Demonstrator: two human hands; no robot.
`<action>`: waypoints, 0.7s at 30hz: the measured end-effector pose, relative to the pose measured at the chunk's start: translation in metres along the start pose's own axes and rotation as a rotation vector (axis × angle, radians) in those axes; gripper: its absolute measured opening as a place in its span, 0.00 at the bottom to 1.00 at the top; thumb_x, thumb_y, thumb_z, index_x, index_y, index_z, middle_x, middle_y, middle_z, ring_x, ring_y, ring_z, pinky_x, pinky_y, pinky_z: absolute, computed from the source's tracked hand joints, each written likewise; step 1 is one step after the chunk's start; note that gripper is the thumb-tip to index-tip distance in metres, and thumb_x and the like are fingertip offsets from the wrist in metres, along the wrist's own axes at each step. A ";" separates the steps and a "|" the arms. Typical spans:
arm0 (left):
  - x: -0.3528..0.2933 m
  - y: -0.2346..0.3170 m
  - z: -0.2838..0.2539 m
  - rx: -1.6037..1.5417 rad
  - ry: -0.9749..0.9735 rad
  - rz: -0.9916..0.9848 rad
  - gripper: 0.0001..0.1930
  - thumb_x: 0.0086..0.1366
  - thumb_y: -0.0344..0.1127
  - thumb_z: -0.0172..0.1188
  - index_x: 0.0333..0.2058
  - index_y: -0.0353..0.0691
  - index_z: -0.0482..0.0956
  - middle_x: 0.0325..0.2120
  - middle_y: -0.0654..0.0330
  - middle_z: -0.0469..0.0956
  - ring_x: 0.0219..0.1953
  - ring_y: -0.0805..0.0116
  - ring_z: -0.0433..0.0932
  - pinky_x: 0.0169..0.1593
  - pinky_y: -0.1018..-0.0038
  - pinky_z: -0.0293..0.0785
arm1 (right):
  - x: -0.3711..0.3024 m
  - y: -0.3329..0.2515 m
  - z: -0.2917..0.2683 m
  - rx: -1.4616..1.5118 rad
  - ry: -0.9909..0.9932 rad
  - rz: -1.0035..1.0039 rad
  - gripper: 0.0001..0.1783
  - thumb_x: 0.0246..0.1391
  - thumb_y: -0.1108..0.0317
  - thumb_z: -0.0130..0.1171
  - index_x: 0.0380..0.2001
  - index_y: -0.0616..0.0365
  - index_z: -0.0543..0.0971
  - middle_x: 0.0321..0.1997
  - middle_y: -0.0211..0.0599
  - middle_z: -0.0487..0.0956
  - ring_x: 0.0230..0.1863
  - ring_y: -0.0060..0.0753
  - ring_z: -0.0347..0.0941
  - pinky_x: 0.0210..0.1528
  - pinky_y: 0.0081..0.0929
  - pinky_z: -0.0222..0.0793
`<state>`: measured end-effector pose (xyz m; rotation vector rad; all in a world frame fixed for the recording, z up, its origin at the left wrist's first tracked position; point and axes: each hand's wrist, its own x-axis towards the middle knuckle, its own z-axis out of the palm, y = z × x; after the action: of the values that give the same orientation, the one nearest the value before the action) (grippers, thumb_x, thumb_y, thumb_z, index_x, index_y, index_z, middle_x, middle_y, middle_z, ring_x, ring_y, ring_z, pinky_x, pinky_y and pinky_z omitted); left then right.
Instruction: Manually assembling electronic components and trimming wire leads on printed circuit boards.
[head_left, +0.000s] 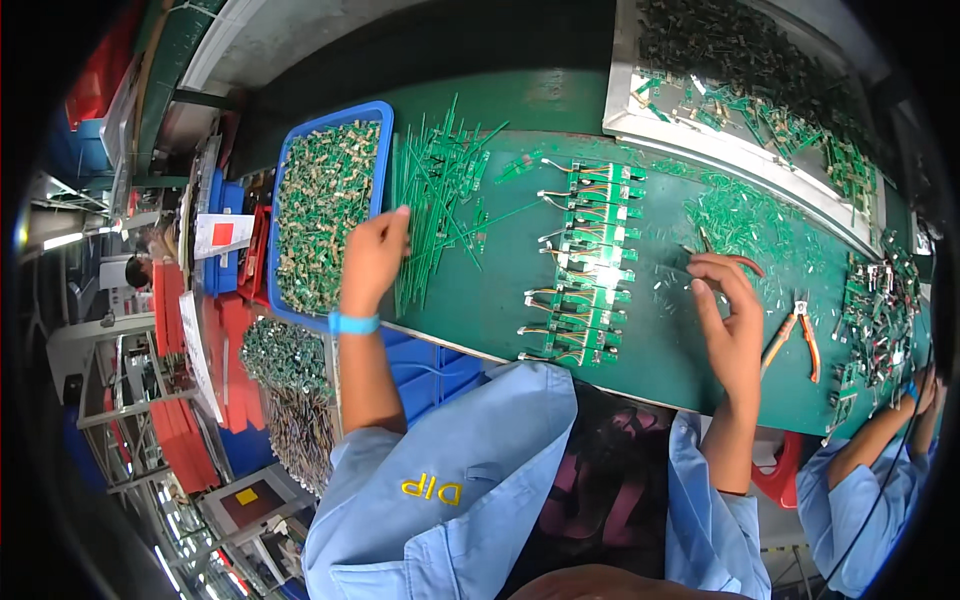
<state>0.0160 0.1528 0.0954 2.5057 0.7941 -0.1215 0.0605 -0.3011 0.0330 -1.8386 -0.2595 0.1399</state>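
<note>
"Grip?"
"Left hand (372, 255) curled beside the strips (430, 225), right hand (734, 305) at the red cutters (749, 264); can't tell whether either's clamped."
"Boards (590, 240)?"
"On the counter (470, 315), between both hands."
"Risk?"
"A careless sweep could snag their wires (540, 331)."
"Obstacles?"
"Scraps (740, 222), orange pliers (799, 311) near the right hand."

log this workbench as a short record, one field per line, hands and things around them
surface: green work table
left hand: bare, by thin green strips, grip unclear
right hand: bare, at red-handled pliers, contact unclear
between hands: row of green circuit boards with thin wires
far left: blue plastic tray of small green pieces
right side: orange-handled pliers, lying open
</note>
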 end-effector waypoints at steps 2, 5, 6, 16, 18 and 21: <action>0.005 -0.013 0.017 -0.019 0.070 0.058 0.21 0.79 0.45 0.64 0.51 0.29 0.90 0.31 0.55 0.88 0.35 0.63 0.86 0.41 0.68 0.80 | -0.007 -0.001 -0.012 -0.099 0.048 -0.023 0.09 0.69 0.76 0.62 0.49 0.66 0.86 0.58 0.42 0.86 0.55 0.40 0.81 0.61 0.32 0.75; 0.017 -0.021 0.037 -0.087 0.244 0.229 0.21 0.77 0.42 0.68 0.58 0.30 0.88 0.38 0.53 0.90 0.39 0.62 0.86 0.44 0.68 0.82 | -0.029 0.011 -0.053 -0.206 0.243 -0.042 0.09 0.69 0.76 0.63 0.48 0.66 0.86 0.58 0.44 0.86 0.57 0.42 0.81 0.64 0.34 0.75; 0.018 -0.012 0.035 -0.050 0.179 0.239 0.23 0.76 0.41 0.69 0.62 0.30 0.85 0.42 0.51 0.90 0.41 0.62 0.87 0.46 0.68 0.83 | -0.042 0.021 -0.074 -0.288 0.334 0.038 0.12 0.67 0.75 0.65 0.51 0.66 0.85 0.60 0.45 0.85 0.60 0.46 0.81 0.66 0.37 0.74; -0.081 0.085 0.105 0.082 -0.327 1.038 0.56 0.59 0.53 0.80 0.80 0.37 0.63 0.82 0.44 0.58 0.83 0.36 0.54 0.83 0.35 0.43 | -0.091 0.052 -0.112 -1.019 0.210 0.347 0.63 0.50 0.48 0.83 0.83 0.58 0.62 0.84 0.57 0.64 0.81 0.61 0.64 0.81 0.54 0.57; -0.085 0.086 0.132 0.168 -0.398 1.065 0.62 0.56 0.57 0.80 0.82 0.37 0.58 0.86 0.46 0.50 0.87 0.35 0.43 0.83 0.29 0.30 | -0.093 0.043 -0.111 -1.079 0.203 0.350 0.63 0.50 0.47 0.83 0.83 0.58 0.62 0.84 0.56 0.64 0.82 0.60 0.63 0.82 0.55 0.56; -0.083 0.084 0.145 0.279 -0.467 1.096 0.62 0.56 0.59 0.79 0.82 0.37 0.58 0.86 0.46 0.49 0.87 0.36 0.41 0.81 0.22 0.26 | -0.087 0.036 -0.103 -1.122 0.193 0.347 0.63 0.49 0.46 0.83 0.82 0.58 0.63 0.85 0.56 0.64 0.83 0.60 0.62 0.82 0.56 0.55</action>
<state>0.0036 -0.0204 0.0255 2.6312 -0.8408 -0.4171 0.0032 -0.4281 0.0239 -2.9837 0.1784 0.0492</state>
